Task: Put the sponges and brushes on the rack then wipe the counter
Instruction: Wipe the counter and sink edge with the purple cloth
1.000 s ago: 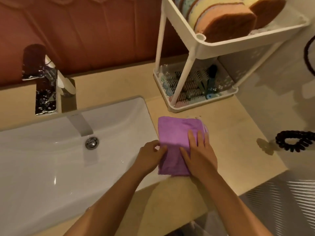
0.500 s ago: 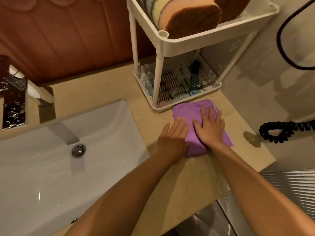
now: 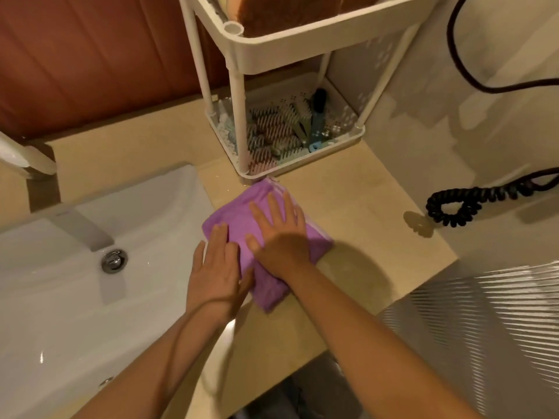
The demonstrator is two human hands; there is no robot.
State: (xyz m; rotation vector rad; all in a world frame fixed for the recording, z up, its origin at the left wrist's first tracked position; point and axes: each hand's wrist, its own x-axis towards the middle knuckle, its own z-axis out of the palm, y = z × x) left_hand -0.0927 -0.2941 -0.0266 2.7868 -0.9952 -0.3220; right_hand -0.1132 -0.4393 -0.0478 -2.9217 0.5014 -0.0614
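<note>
On the counter (image 3: 357,207), both hands press cloth (image 3: 239,216).

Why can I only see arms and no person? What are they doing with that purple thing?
The camera sits on the person's head and looks down, so you see only their arms. Both hands are flat: the left hand and the right hand press a purple cloth onto the beige counter, beside the white sink. Nothing is gripped. Behind the cloth stands a white rack, with brushes on its bottom shelf and sponges on top. A black curly cord shows at the right.
</note>
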